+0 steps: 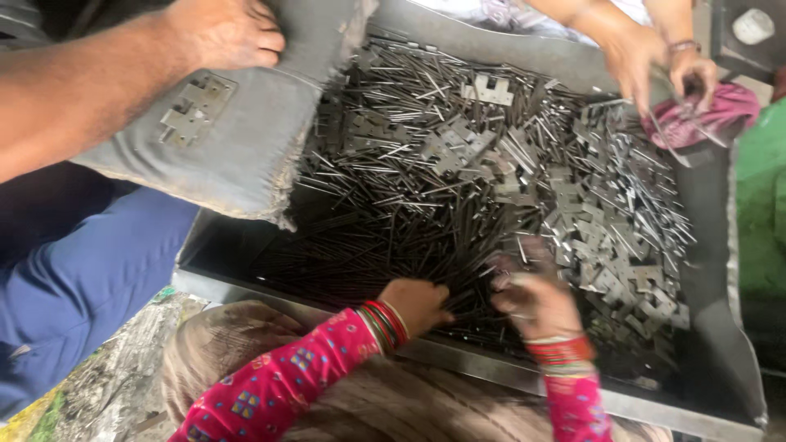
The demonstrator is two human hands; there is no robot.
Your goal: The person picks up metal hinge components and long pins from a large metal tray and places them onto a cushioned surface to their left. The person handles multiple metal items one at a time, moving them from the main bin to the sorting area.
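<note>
My left hand (221, 33) reaches in from the upper left. Its fingers are curled down onto a grey cloth pad (246, 147) that hangs over the near-left corner of a big metal tray (720, 327). A small notched metal plate (192, 110) lies on the pad just below my hand. The tray holds a dense heap of thin steel pins (385, 213) and, to the right, a pile of flat notched metal plates (606, 229). My right hand is out of view.
A co-worker in pink sleeves and bangles has both hands (422, 303) (536, 303) in the pins at the tray's front edge. Another person's hands (647, 57) work at the far right above a pink cloth (712, 110). A blue trouser leg (82, 262) lies left.
</note>
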